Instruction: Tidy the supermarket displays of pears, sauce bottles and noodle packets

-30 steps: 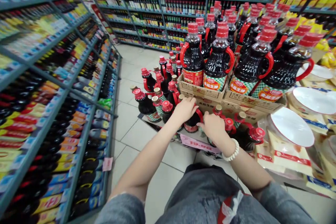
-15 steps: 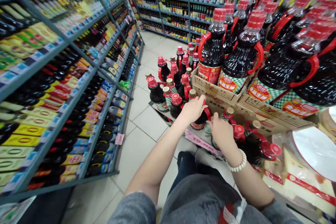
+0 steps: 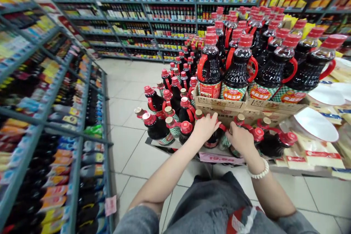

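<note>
Viewpoint shifted; left hand (image 3: 207, 128) and right hand (image 3: 241, 139), fingers half-curled, grip unclear, where crowding leaves bottles (image 3: 211, 142) reachable: stand (image 3: 156, 145), front edge.

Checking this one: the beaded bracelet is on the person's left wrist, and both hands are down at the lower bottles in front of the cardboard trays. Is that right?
One slip: the head view shows the beaded bracelet on the wrist of the right hand, not the left. The rest is correct.
</note>
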A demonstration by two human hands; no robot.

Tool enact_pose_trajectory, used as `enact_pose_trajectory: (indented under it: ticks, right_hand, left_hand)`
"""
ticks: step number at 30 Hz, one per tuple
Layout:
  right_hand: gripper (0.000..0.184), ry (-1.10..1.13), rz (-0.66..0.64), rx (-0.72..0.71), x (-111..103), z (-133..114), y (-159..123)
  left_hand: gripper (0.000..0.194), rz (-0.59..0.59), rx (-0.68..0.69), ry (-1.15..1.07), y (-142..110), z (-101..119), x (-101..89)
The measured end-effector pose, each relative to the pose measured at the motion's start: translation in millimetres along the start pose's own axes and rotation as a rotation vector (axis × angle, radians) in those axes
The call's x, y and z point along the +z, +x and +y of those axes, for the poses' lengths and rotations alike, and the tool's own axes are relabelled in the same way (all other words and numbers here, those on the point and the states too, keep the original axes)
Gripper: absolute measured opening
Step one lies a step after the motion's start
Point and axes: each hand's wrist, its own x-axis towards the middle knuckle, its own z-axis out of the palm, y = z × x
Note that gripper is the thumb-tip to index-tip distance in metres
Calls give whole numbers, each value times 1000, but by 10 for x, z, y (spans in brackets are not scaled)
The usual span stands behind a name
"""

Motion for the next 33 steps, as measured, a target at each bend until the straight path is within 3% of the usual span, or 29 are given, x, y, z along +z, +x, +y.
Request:
enact_pose_trajectory:
  ticks: [6,9,12,17,23,27,33]
  right_hand:
    - [25,48,172,127,101,8,-39]
    - [27,101,282,170,68,29,-123]
    - [29,138,363,177,-10,54,-190]
    - [30,136,387,128,-132,75,-190]
    - [25,147,342,88,-269,120,-80]
    - [27,193,284,20,-285,194,-110]
    - [33,311,280,-66,-233,333,-237]
  left_hand:
    - [48,13,-4,-42,41,-116,18]
    - [47,77,-59,-50,45,-94,47]
    - [45,69,-82,-54,69,-69,38]
    - [43,20,-131,-83,142,-55,-25]
    - [36,87,-236,-164,161,-51,61]
    - [30,110,-128,-195,196,-112,114]
    - [28,25,102,-239,272,-187,15]
